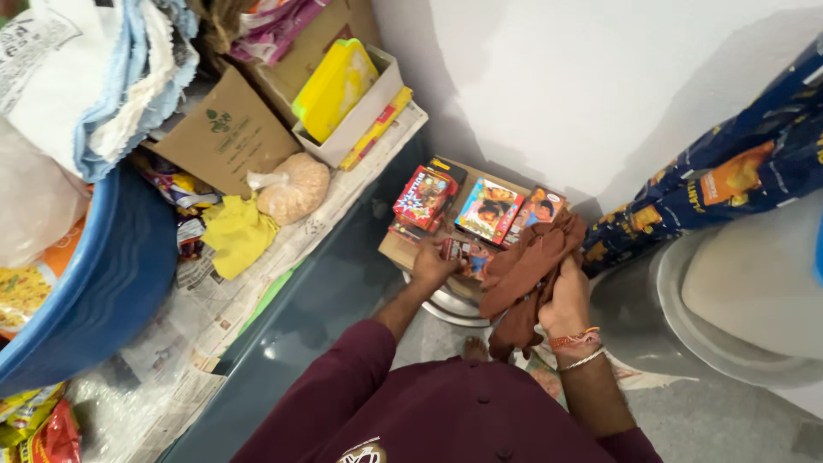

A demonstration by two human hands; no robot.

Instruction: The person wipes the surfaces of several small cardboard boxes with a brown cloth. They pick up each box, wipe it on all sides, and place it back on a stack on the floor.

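My left hand (431,266) reaches down and grips a small red packet (457,250) lying on a cardboard box (396,250) of colourful packets. Beside it stand a red packet (422,197) and two more printed packets (489,209). My right hand (567,302), with bangles and a thread at the wrist, clutches a brown cloth (531,266) that hangs over the box's right side. The box rests on a round steel vessel (450,307), mostly hidden under it.
A dark green shelf (321,300) lined with newspaper runs along the left. It carries a blue tub (103,291), a white box with a yellow tray (339,90), a bag of grain (291,190) and a yellow cloth (236,236). A large steel pot (686,317) and blue printed sack (737,180) stand right.
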